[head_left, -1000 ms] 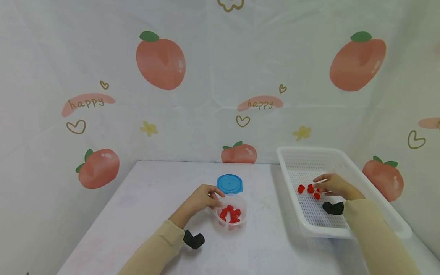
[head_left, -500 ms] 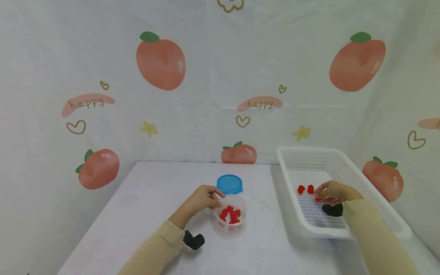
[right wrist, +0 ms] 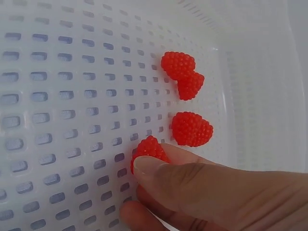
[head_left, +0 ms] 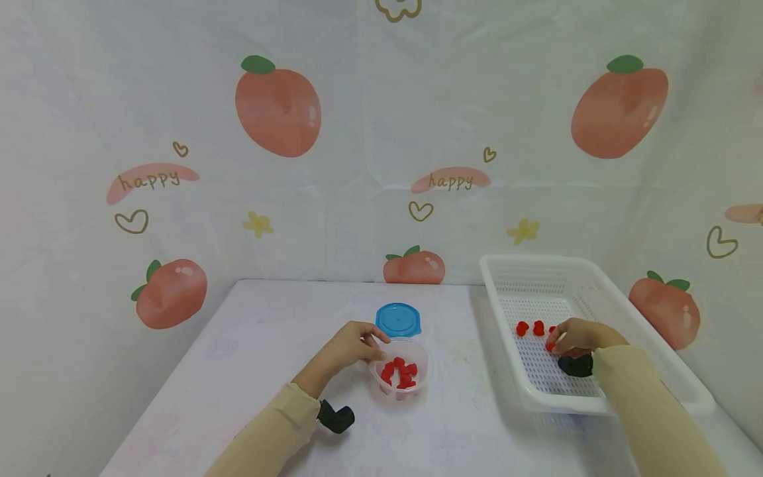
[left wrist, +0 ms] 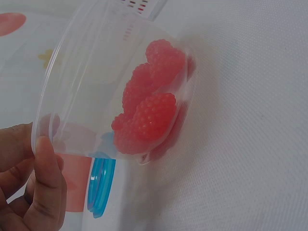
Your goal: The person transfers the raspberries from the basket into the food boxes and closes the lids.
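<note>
My left hand (head_left: 356, 342) pinches the rim of a clear plastic tub (head_left: 421, 354) on the table; in the left wrist view its thumb and fingers hold the tub's edge. Several red raspberries (left wrist: 155, 115) lie in the bottom of the tub. Inside a white perforated basket (head_left: 517, 391), my right hand (head_left: 581, 334) has thumb and fingertips around one raspberry (right wrist: 151, 147), close over the basket floor. More raspberries (right wrist: 192, 129) lie just beyond those fingers, toward the basket's wall.
Behind the tub lies a blue lid (head_left: 398, 320) on the white table (head_left: 286, 305). The basket's raised walls surround my right hand at the table's right side. A white cloth printed with fruit (head_left: 357, 132) hangs behind the table. Black straps show at both wrists.
My right hand has moved down and slightly nearer in the basket, and its fingers have closed around one raspberry. The left hand and tub have stayed still.
</note>
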The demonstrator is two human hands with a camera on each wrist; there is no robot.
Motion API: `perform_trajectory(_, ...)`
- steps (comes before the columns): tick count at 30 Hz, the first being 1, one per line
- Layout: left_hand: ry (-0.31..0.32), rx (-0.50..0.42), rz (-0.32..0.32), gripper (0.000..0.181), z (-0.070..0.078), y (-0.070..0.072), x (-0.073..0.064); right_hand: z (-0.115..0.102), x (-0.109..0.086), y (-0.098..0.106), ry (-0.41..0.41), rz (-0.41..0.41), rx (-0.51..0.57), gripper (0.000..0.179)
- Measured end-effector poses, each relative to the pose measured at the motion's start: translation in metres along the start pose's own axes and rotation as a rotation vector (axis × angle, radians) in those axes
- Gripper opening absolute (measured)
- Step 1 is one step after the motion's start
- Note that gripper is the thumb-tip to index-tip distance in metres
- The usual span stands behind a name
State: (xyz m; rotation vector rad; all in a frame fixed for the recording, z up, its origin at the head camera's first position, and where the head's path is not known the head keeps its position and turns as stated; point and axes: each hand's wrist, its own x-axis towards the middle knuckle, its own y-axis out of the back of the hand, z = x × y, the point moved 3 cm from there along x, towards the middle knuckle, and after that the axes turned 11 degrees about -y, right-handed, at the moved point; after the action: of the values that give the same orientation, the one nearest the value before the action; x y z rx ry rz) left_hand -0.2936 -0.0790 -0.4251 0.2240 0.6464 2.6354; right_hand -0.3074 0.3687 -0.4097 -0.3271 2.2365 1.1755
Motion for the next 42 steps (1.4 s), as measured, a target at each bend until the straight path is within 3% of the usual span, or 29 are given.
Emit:
perform_trajectory(7, 0.003, 0.001, 0.005, 0.022, 0.001, 0.0, -0.001, -0.001, -0.003, 0.003, -0.015, 0.046, 0.13, 0.027)
perform_trajectory(15, 0.002, -0.001, 0.003, 0.022, 0.001, 0.001, -0.001, -0.007, 0.0, 0.011, 0.11, 0.057, 0.192, 0.034)
perform_trajectory(22, 0.0, 0.014, 0.001, 0.022, 0.001, 0.002, -0.001, -0.017, 0.0, 0.015, 0.223, 0.165, 0.219, 0.039)
perform_trajectory(29, -0.011, 0.018, -0.002, 0.023, 0.002, 0.001, -0.001, -0.038, -0.012, 0.016, 0.33, 0.299, 0.325, 0.049)
perform_trajectory(36, -0.001, 0.019, -0.002, 0.022, 0.002, 0.001, -0.001, -0.062, -0.033, 0.01, 0.425, 0.355, 0.586, 0.049)
perform_trajectory(42, 0.002, 0.011, -0.002, 0.022, 0.002, 0.001, -0.001, -0.084, -0.053, 0.0, 0.504, 0.311, 0.872, 0.026)
